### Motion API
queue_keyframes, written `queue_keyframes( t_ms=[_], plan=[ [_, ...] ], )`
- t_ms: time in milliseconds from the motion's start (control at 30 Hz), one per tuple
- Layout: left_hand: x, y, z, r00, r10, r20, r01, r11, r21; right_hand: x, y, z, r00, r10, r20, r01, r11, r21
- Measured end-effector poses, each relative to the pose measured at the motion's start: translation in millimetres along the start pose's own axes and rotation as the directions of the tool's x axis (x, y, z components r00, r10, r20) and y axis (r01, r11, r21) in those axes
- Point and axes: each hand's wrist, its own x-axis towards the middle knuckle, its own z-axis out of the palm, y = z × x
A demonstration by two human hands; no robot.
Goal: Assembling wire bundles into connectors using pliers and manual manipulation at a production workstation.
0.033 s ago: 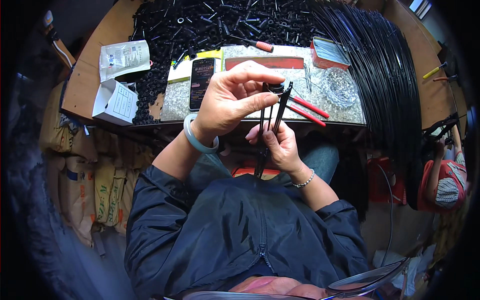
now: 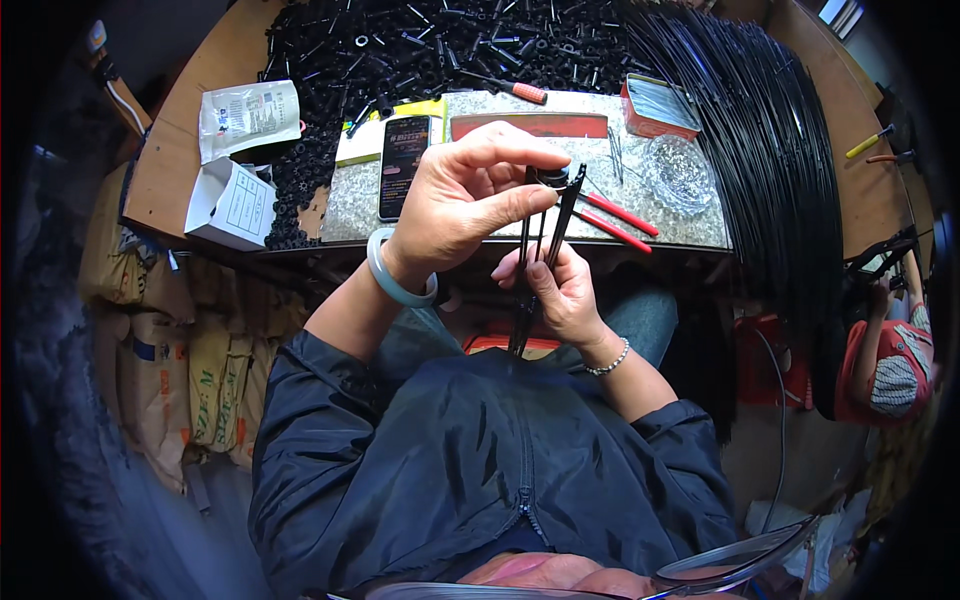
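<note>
Brown wood makes the desk, with creased sacks below its left end. Past an open white carton lies a speckled slab; before it, the left hand pinches a small round black piece at the tops of slim black rods, which the right hand grips lower down. Rightward come a red-handled tool, a clear glass dish and a glossy black sheaf.

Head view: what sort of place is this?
Probably a small assembly workshop: loose black parts are heaped on the bench, a thick bundle of black rods lies at its right, and a red-handled tool is near the heap.
</note>
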Motion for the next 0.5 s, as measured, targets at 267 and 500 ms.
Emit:
queue_keyframes(
  t_ms=[267, 500],
  plan=[
    [-5.8, 13.6, 5.8, 1.000, -0.017, 0.003, 0.017, 0.999, 0.040, 17.9, -30.0, -6.6, 0.986, -0.166, -0.033, 0.169, 0.967, 0.193],
    [-7.8, 18.6, 7.9, 0.998, -0.053, -0.033, 0.057, 0.992, 0.113, 19.3, -48.9, -6.8, 0.989, -0.149, -0.011, 0.149, 0.981, 0.126]
  ],
)
